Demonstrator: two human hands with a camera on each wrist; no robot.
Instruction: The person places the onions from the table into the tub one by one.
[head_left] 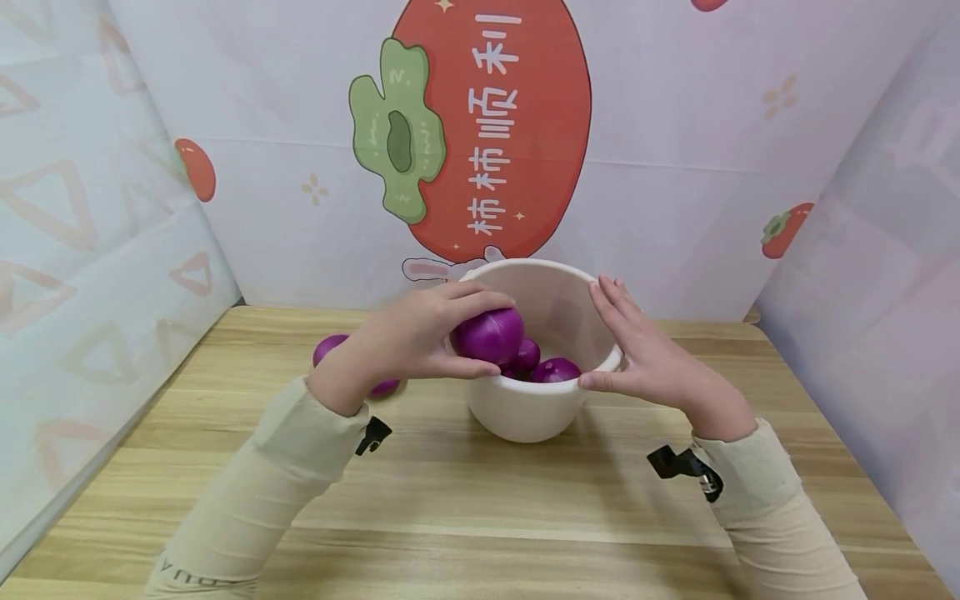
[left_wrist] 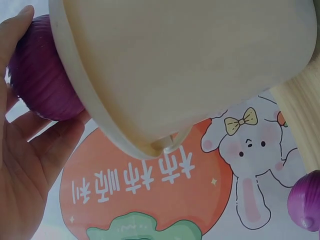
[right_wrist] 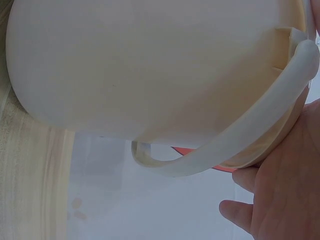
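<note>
A round purple onion point(head_left: 495, 336) is gripped by the left hand point(head_left: 420, 335), a white plastic bucket point(head_left: 527, 417) touched by the straight-fingered right hand point(head_left: 651, 360).

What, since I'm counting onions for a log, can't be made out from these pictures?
Head view: the full count of onions inside the bucket; its front wall and the held onion cover part.
Head view: how many loose onions lie outside it; the left hand hides part of them.
Left wrist view: the rest of the onion at lower right, cut off by the picture's edge.
Right wrist view: the bucket's contents, hidden by its wall.
</note>
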